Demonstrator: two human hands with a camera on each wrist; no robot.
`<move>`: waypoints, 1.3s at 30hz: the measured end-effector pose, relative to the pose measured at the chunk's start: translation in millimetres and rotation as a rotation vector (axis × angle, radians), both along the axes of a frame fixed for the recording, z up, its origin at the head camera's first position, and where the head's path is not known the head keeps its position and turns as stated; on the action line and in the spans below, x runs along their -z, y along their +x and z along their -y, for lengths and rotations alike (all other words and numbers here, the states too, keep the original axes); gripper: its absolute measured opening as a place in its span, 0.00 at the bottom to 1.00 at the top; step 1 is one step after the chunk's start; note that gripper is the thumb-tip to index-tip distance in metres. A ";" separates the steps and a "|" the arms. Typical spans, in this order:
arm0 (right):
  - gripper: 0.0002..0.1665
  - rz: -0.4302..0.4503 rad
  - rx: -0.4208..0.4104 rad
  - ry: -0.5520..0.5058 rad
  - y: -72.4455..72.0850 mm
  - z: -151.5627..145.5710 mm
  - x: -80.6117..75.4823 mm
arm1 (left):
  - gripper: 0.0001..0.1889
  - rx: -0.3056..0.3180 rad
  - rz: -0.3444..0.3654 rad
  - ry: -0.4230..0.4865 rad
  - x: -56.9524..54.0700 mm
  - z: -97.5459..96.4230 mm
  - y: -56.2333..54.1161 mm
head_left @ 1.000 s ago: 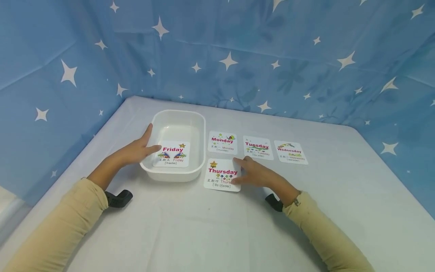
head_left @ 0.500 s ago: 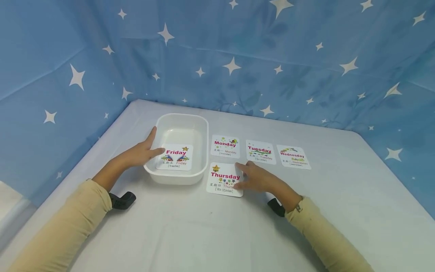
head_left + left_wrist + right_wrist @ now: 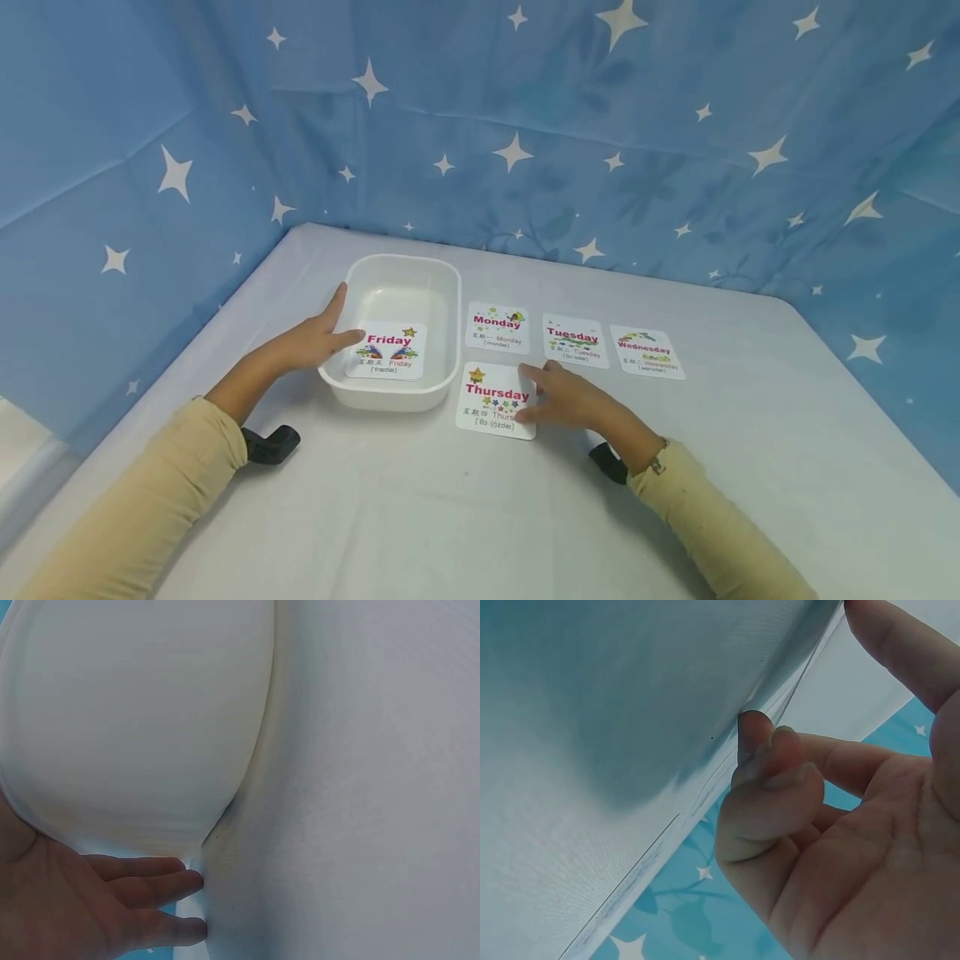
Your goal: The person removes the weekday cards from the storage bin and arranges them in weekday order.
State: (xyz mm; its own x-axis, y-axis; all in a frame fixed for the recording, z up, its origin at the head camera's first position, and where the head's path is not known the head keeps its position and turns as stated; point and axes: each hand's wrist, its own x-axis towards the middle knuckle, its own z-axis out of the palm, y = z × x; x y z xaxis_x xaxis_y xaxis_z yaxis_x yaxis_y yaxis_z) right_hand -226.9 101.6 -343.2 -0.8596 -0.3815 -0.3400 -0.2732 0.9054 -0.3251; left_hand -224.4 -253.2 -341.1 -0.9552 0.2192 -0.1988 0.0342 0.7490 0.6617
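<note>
**Thursday card (image 3: 491, 398) at the right hand's (image 3: 573, 400) nine o'clock, touching**

Bearings as in the head view, twelve towards the drape (image 3: 450, 108).

Card lies on the surface (image 3: 420, 517), right hand much the nearer. Forefinger and thumb spread, tips over the card's three o'clock edge, one towards two, the other towards four. No pinch visible; the other fingers bend loosely in the right wrist view. Card near square, so no clear long axis; print reads upright to the wearer. Judgement: tips already on that edge, a shift along the nine-to-three line looks easiest.

Left hand (image 3: 303, 340) at the nine o'clock side of a white tub (image 3: 390, 398), fingers straight and parted, thumb across the rim beside the Friday card (image 3: 385, 353), which sits in the tub's six o'clock end. Tub just beside the Thursday card, at its ten.

From the Thursday card: Monday card (image 3: 498, 327) at twelve, Tuesday card (image 3: 576, 340) at two, Wednesday card (image 3: 647, 352) between two and three.

Surface under white cloth, faintly creased. Drape blue with white stars, on the far side and round to nine o'clock.
</note>
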 end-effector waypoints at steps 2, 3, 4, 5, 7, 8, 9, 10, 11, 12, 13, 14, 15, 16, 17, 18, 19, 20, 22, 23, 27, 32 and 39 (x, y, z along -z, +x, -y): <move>0.48 -0.007 -0.003 0.000 -0.2 -0.5 0.7 | 0.45 0.000 0.002 0.001 -0.3 -0.2 -0.1; 0.48 -0.009 -0.004 0.000 -0.3 -0.7 1.0 | 0.45 -0.001 0.004 0.003 -0.3 -0.4 -0.2; 0.48 -0.010 -0.005 0.000 -0.4 -0.8 1.3 | 0.45 -0.003 0.007 0.003 -0.4 -0.7 -0.1; 0.48 -0.011 -0.006 0.000 -0.5 -1.0 1.8 | 0.45 -0.005 0.008 0.005 -0.5 -1.0 0.1; 0.48 -0.014 -0.009 -0.001 -0.4 -1.0 2.2 | 0.45 -0.009 0.009 0.002 -0.5 -1.3 0.2; 0.48 -0.015 -0.010 -0.001 -0.5 -0.8 2.4 | 0.45 -0.011 0.008 0.001 -0.4 -1.3 0.3; 0.48 -0.016 -0.013 -0.003 -0.4 -0.7 2.3 | 0.45 -0.012 0.007 -0.003 -0.2 -1.3 0.3; 0.48 -0.018 -0.017 -0.002 -0.5 -0.1 2.2 | 0.45 -0.014 0.006 -0.004 -0.1 -0.8 0.5; 0.48 -0.019 -0.020 -0.003 -0.5 0.4 2.0 | 0.45 -0.016 0.005 -0.006 0.0 -0.2 0.7; 0.48 -0.020 -0.020 -0.004 -0.5 1.3 1.7 | 0.45 -0.018 0.003 -0.007 0.2 0.5 0.7; 0.48 -0.021 -0.022 -0.004 -0.6 2.0 1.4 | 0.45 -0.018 0.001 -0.007 0.3 1.1 0.8; 0.48 -0.020 -0.023 -0.007 -0.7 2.6 1.1 | 0.45 -0.019 0.001 -0.004 0.4 1.6 1.0; 0.47 -0.020 -0.025 -0.009 -0.5 2.9 0.7 | 0.45 -0.020 0.001 -0.003 0.3 1.9 1.3; 0.47 -0.022 -0.027 -0.008 -0.6 3.4 0.3 | 0.45 -0.021 0.000 0.002 0.4 2.3 1.4; 0.47 -0.023 -0.029 -0.009 -0.8 3.8 0.0 | 0.45 -0.022 0.000 0.004 0.1 2.5 1.6; 0.47 -0.027 -0.029 -0.006 -1.1 3.9 0.1 | 0.45 -0.022 0.000 0.007 -0.1 2.5 1.7; 0.47 -0.032 -0.031 -0.006 -1.4 3.8 0.1 | 0.45 -0.022 -0.001 0.010 -0.1 2.6 1.6; 0.46 -0.040 -0.032 -0.005 -1.8 3.6 0.0 | 0.45 -0.022 -0.001 0.011 0.2 2.3 1.3; 0.44 -0.066 -0.039 0.001 -2.1 2.0 -1.7 | 0.45 -0.022 -0.004 0.012 1.3 1.2 0.0; 0.44 -0.080 -0.042 -0.002 -2.1 0.6 -3.3 | 0.45 -0.020 -0.003 0.011 1.9 0.3 -0.8; 0.42 -0.164 -0.066 0.010 -3.9 -1.3 -19.9 | 0.45 -0.011 0.000 0.018 2.8 -3.1 -3.6; 0.43 -0.239 -0.131 0.002 -19.5 26.2 -51.2 | 0.45 -0.035 0.004 -0.002 -2.3 -0.8 -1.1; 0.48 -0.193 -0.291 0.015 -38.8 99.1 -60.9 | 0.45 -0.028 -0.003 -0.005 0.0 -1.9 0.5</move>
State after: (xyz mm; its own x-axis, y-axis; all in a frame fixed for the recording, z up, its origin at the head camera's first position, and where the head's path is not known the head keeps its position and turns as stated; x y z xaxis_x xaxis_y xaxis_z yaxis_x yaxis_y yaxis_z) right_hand -265.6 2.5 -282.2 -0.7644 -0.6164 -0.1893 -0.5757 0.7846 -0.2300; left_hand -224.0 -251.3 -341.1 -0.9615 0.1912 -0.1973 0.0148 0.7532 0.6576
